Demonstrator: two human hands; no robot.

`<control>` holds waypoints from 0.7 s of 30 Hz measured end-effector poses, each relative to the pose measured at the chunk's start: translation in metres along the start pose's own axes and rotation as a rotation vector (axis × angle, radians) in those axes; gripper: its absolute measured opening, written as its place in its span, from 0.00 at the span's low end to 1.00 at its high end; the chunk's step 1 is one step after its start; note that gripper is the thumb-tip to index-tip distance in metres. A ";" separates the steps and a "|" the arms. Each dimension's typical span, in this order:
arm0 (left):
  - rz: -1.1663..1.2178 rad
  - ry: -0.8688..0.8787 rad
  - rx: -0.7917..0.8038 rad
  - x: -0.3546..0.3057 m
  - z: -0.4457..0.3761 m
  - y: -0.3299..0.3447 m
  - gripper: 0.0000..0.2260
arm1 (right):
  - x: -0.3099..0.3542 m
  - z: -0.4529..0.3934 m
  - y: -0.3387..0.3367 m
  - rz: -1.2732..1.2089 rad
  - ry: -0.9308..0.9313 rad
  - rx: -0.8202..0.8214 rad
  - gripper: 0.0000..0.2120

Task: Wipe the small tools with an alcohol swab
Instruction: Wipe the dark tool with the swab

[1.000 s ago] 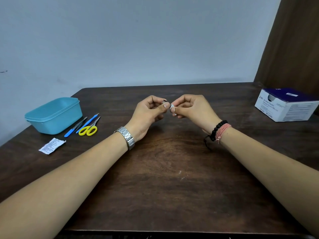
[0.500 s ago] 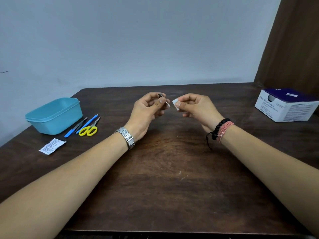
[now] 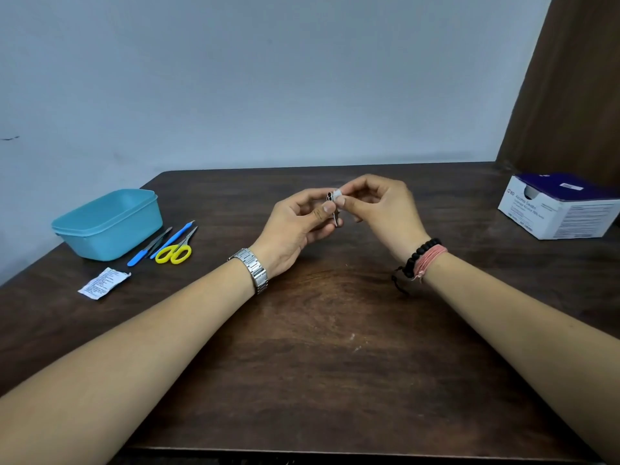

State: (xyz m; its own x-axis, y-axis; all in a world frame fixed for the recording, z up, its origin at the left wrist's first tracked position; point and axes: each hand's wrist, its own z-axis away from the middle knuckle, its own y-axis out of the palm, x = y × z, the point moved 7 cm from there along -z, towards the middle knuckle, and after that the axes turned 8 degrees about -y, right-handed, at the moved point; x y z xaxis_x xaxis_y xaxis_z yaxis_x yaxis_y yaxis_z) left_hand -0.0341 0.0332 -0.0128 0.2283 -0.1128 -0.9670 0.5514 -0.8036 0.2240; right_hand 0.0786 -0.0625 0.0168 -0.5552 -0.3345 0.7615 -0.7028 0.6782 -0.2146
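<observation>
Your left hand [image 3: 295,226] is up over the middle of the dark wooden table [image 3: 328,364], fingers curled in, thumb and forefinger pinching a small metal tool [image 3: 333,209] that hangs more or less upright with its thin end pointing down. It's tiny and mostly hidden by your fingertips, so I can't tell exactly what kind of tool it is. Your right hand [image 3: 382,209] is right up against it, fingers curled, pinching a little white alcohol swab [image 3: 338,193] onto the top end of the tool, so swab and tool are touching and both are held in the air, not resting on the table. You've got a steel watch [image 3: 256,271] on the left wrist, and a black bead bracelet [image 3: 419,255] plus a pink cord band [image 3: 431,261] on the right. Off to your left, near the table edge, there's a teal plastic tub [image 3: 107,224], and just beside it a row of other small tools: two blue-handled ones [image 3: 161,245], a dark slim one lying between them, and yellow-handled scissors [image 3: 177,250], all lying flat and close together. Nearer to you than those sits a torn white swab wrapper [image 3: 102,283]. Way over on the far right corner is the white and purple swab box [image 3: 563,206], well apart from everything else.
</observation>
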 end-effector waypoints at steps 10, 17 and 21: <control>0.084 -0.083 0.045 0.003 0.000 0.001 0.11 | 0.007 0.000 0.001 0.089 -0.070 0.017 0.03; 0.118 -0.085 -0.040 0.001 -0.003 -0.011 0.09 | 0.005 0.001 0.010 0.090 -0.094 0.145 0.02; 0.004 -0.089 -0.015 0.004 -0.002 -0.005 0.08 | 0.001 -0.001 0.005 0.062 -0.077 0.088 0.02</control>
State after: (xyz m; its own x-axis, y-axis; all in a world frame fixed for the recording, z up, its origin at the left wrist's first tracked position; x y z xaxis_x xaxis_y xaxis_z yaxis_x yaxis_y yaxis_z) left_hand -0.0343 0.0382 -0.0171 0.1591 -0.1681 -0.9728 0.5629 -0.7941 0.2293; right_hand 0.0745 -0.0589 0.0173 -0.6294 -0.3452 0.6962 -0.7003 0.6402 -0.3157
